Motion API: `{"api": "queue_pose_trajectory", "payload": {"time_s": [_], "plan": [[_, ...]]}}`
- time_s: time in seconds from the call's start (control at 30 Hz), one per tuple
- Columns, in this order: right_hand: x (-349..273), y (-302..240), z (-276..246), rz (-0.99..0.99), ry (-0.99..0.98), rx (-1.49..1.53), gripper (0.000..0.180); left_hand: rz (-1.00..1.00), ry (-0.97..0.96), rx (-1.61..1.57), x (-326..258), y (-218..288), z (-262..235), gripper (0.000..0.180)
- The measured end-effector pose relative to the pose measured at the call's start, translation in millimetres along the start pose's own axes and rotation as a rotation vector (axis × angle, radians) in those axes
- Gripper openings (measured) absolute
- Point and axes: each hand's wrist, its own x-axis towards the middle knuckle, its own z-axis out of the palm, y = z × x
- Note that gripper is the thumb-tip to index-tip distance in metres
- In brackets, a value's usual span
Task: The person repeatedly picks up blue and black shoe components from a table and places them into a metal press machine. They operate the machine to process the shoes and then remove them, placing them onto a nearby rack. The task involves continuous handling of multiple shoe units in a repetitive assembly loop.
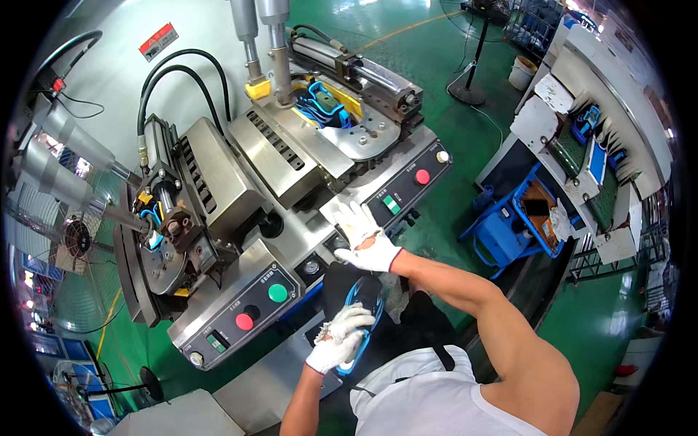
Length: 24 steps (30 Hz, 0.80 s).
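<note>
White shirt [436, 396], hands [342, 338] [368, 243] on shoe [368, 295] and near machine edge [418, 193], open floor [459, 200] rightward

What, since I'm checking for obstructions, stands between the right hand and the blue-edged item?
Nothing visible: the gap between the right hand and the blue-edged item looks open in this view. The left hand only covers part of the item's lower portion.
</note>
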Motion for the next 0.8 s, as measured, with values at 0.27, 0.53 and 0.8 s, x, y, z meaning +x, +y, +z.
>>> {"api": "queue_pose_trajectory", "payload": {"time_s": [0.27, 0.53, 0.8], "plan": [[-196, -39, -95, 0.408, -0.032, 0.61, 0.112, 0.143, 0.377, 0.153, 40, 30, 50, 0.034], [-294, -71, -139, 0.635, 0.545, 0.424, 0.124, 0.495, 0.297, 0.01, 163, 178, 152, 0.039], [-368, 32, -210, 0.665, 1.331, 0.915, 0.056, 1.088, -0.043, 0.057, 217, 265, 248, 0.056]]}}
